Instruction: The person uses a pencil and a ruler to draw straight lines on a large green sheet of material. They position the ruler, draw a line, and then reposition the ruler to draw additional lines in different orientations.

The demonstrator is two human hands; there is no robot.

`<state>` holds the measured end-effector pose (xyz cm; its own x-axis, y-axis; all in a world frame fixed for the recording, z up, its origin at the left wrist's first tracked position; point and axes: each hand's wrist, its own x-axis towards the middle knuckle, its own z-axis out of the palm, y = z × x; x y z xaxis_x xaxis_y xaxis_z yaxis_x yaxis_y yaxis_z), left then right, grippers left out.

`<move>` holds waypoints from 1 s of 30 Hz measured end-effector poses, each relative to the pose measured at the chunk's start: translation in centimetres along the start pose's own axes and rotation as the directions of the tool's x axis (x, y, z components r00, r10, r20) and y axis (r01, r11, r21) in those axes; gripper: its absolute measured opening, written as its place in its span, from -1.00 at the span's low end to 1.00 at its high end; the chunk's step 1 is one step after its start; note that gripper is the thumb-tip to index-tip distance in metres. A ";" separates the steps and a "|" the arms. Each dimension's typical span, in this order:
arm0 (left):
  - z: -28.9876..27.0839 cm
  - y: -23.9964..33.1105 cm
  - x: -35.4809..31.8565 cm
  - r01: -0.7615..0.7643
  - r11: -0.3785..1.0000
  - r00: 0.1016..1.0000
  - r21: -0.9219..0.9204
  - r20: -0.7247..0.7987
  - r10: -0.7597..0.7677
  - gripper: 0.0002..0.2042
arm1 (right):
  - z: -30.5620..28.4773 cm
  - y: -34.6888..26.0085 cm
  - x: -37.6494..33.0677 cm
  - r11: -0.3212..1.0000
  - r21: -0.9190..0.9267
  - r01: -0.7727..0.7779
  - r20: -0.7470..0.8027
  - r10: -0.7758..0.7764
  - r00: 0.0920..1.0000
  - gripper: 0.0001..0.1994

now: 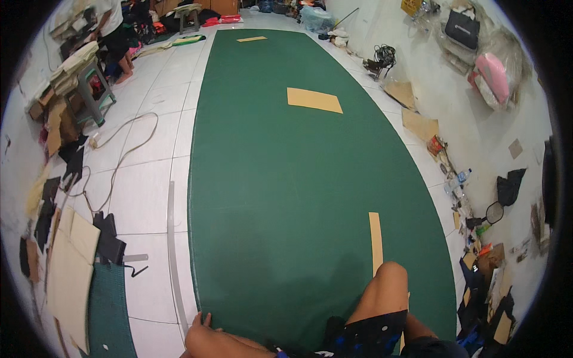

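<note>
A long green sheet (286, 173) of smooth material lies flat on the tiled floor and runs away from me. My left hand (203, 320) shows only its fingertips, stretched out and slightly apart at the sheet's left edge; my bent left knee (218, 345) hides the rest. I see nothing held in those fingers. My right hand does not show. Beyond my right knee (391, 280) a narrow tan strip (375, 238) lies on the sheet. Farther off rest a tan rectangular piece (314, 100) and a smaller tan piece (252, 39).
Beside the sheet's left edge lies a long metal ruler (172, 250). A cable (122, 156) loops over the tiles. Cream folded material (70, 262) and a grey stool (95, 89) stand left. A person (113, 36) is at far left. Clutter, including a bottle (459, 179), lines the right wall.
</note>
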<state>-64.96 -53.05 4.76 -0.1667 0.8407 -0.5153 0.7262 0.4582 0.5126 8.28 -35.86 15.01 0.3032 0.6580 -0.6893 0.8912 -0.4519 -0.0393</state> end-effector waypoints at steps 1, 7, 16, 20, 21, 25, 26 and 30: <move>-0.8 -2.6 -0.2 -0.026 0.996 0.998 -0.083 -0.067 0.020 -0.16 | 0.7 0.1 0.9 1.000 0.011 0.008 0.020 -0.008 1.000 -0.64; -5.3 3.1 -6.5 0.212 0.875 0.822 -0.436 -0.404 -0.401 -0.36 | 0.5 4.4 5.0 0.999 0.044 -0.031 0.062 0.028 0.998 -0.61; -12.9 11.3 -21.7 0.635 0.731 0.697 -0.251 -0.221 -0.682 -0.14 | -0.8 1.2 15.1 0.963 0.216 0.158 -0.448 -0.046 0.893 -0.50; -18.0 11.3 -24.9 0.604 0.748 0.640 -0.277 -0.392 -0.661 -0.24 | -0.4 -3.0 16.7 0.977 0.190 0.100 -0.330 -0.032 0.943 -0.47; -20.5 9.0 -25.8 0.545 0.772 0.575 -0.328 -0.523 -0.629 -0.42 | 0.0 -5.3 16.2 0.970 0.227 0.086 -0.295 -0.016 0.955 -0.45; -23.1 16.2 -14.7 0.338 0.934 0.583 -0.112 -0.754 -0.302 -0.84 | -1.5 -6.6 16.6 0.989 0.124 0.077 -0.257 -0.043 0.965 -0.38; -24.7 18.0 -14.9 0.241 0.966 0.614 -0.093 -0.756 -0.226 -0.84 | -1.0 -9.6 16.0 0.980 0.188 0.063 -0.215 -0.022 0.976 -0.32; -22.2 30.5 -7.9 0.112 0.989 0.918 0.097 -0.392 -0.065 -0.79 | 0.9 -11.0 16.4 0.981 0.187 0.047 -0.288 0.009 0.958 -0.30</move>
<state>-56.31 -39.38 39.69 -0.4619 0.8546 -0.2371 0.7644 0.5192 0.3822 3.16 -20.62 3.49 0.3958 0.7992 -0.4523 0.8254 -0.5255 -0.2063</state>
